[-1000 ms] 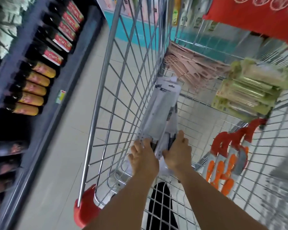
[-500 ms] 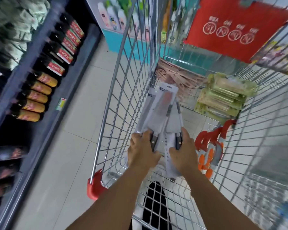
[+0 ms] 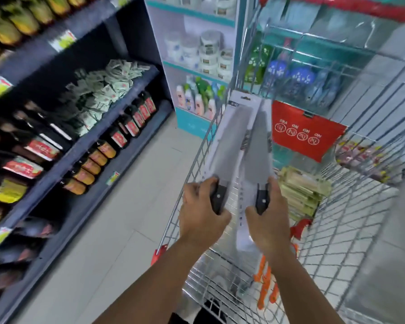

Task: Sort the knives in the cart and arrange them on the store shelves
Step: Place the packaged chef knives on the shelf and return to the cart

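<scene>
Two carded knives held up over the cart (image 3: pixel 198 160).
Left hand (image 3: pixel 200 210) grips the left knife (image 3: pixel 229 148) by its black handle; right hand (image 3: pixel 270 212) grips the right knife (image 3: pixel 258 150) likewise, blades pointing away.

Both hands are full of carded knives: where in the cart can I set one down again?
Bare wire floor shows right of the stacked green packs, toward the right wall. Crowded: the near end, with orange-handled carded knives, and the middle with the green packs. The left hand and right hand each grip a black-handled carded knife above the left wall.
</scene>
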The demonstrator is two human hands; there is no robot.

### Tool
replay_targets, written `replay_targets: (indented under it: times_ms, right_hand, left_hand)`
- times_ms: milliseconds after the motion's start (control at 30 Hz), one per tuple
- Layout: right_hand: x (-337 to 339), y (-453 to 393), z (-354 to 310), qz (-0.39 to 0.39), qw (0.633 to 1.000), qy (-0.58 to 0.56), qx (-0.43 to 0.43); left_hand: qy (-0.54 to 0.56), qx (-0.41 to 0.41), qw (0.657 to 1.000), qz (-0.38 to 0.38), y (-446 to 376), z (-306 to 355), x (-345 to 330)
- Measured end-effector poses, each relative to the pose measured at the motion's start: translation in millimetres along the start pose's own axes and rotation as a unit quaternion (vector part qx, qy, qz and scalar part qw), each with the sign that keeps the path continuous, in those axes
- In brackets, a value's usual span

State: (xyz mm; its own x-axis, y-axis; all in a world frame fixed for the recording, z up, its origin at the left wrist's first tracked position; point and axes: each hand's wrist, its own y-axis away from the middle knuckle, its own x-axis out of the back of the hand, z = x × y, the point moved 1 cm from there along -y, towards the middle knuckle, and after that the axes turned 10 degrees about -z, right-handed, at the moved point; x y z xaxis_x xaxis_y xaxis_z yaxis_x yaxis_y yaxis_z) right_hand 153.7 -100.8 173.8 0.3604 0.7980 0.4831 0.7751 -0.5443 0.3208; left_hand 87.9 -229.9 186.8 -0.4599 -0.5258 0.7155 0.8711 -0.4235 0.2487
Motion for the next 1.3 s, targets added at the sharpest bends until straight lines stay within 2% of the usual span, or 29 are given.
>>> replay_targets:
  times_ms: [67, 200, 267, 533, 933, 1300]
  right_hand:
    - [-0.2, 4.4, -30.9, 0.003, 1.000, 0.006, 0.023]
    - [-17.1, 14.6, -87.8, 0.001, 0.992, 0.019, 0.123]
    - [-30.9, 21.7, -114.8, -0.014, 0.990, 0.015, 0.140]
    - [-123.7, 89.3, -219.8, -0.106, 0.965, 0.039, 0.236]
    - [-332.4, 290.5, -331.5, -0.264, 0.902, 0.013, 0.340]
    - [-481.9, 446.9, -400.5, -0.383, 0.824, 0.021, 0.416]
  left_hand:
    - [0.020, -0.011, 0.999, 0.046, 3.2, 4.3, 27.0]
    - [0.045, -0.003, 0.991, 0.125, 15.0, 0.9, 86.8]
    - [0.047, 0.004, 0.985, 0.166, 23.9, -7.4, 117.1]
    - [0.072, 0.059, 0.947, 0.309, 102.6, -90.5, 232.0]
    - [0.098, 0.187, 0.884, 0.418, 311.2, -263.3, 394.6]
    - [0.123, 0.271, 0.803, 0.516, 472.8, -368.9, 494.1]
